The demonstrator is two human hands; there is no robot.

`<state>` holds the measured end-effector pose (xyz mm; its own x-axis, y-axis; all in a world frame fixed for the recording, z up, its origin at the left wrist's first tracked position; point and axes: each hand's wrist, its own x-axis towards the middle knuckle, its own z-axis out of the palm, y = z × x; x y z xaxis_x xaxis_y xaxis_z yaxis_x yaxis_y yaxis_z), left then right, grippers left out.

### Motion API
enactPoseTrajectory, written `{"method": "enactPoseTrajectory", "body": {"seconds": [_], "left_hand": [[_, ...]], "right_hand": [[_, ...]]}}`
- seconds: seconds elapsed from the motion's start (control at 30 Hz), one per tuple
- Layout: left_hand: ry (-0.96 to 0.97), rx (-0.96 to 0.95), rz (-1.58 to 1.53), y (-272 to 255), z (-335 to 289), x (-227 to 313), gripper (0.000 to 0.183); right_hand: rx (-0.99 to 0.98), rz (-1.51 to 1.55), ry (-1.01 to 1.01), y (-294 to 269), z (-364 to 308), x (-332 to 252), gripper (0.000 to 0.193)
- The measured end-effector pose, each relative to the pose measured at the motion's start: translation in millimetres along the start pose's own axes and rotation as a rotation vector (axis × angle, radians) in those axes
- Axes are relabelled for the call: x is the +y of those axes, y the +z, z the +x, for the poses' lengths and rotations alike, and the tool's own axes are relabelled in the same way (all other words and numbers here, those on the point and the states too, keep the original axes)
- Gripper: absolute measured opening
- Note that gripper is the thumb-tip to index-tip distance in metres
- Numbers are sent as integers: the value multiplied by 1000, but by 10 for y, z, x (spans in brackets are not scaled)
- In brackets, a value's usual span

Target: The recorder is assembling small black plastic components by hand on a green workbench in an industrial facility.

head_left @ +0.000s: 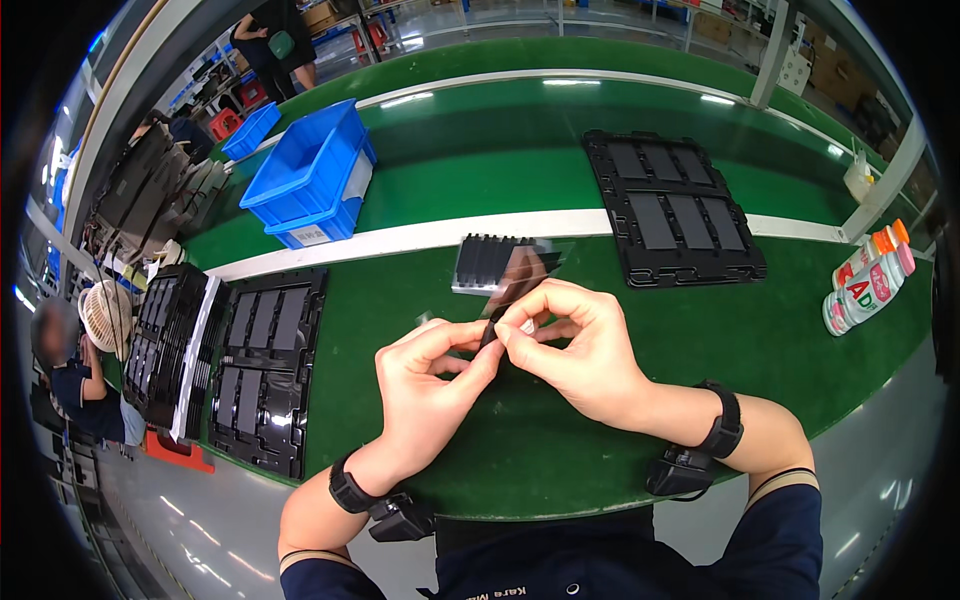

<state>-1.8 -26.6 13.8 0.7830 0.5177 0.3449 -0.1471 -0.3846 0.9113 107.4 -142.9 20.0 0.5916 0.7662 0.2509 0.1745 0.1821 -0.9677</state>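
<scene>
One green bench (pixel 560 460) takes up most of the view. Black tray stack (pixel 172 345) on the far left. Two more black trays, each with flat grey pads in two rows: left tray (pixel 262 361) just beside the stack, right tray (pixel 665 187) on the far right side, across the white rail (pixel 420 239). Blue bins (pixel 345 165) nested beyond the rail, upper left. Hands: left hand (pixel 425 375) and right hand (pixel 588 350), mid-bench, fingertips nearly meeting. Two bottles (pixel 868 290) at the right edge, well apart from the work. Ribbed black pack (pixel 490 265) on the bench just beyond the fingers, clear film around it.

Smallest: thin dark piece (pixel 515 288), up between the hands, tilted, far end overlapping the pack in view. Both hands pinch its near end, thumb against forefinger. Blurry; can't tell if the right also has clear film in that pinch.

Handling, my read: very light, bendy, glossy so probably slippery, likely creases or smudges easily. Take it by edges or a corner, light fingertip pinch, keep off the broad face. No hard squeeze.
</scene>
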Motion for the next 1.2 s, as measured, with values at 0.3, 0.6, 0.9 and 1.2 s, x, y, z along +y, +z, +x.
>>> {"method": "enactPoseTrajectory", "body": {"seconds": [0.3,0.6,0.9,1.2], "left_hand": [[114,-12,70,20,11,-47,16],[154,-60,138,-8,43,5,17],[-8,-154,-205,-118,114,-26,33],[-105,-248,-216,-121,92,-13,28]], "right_hand": [[-57,39,8,-43,22,49,9],[-87,14,171,-125,65,82,13],[17,-457,-395,-305,220,-154,29],[-281,-657,-461,-471,305,-247,13]]}}
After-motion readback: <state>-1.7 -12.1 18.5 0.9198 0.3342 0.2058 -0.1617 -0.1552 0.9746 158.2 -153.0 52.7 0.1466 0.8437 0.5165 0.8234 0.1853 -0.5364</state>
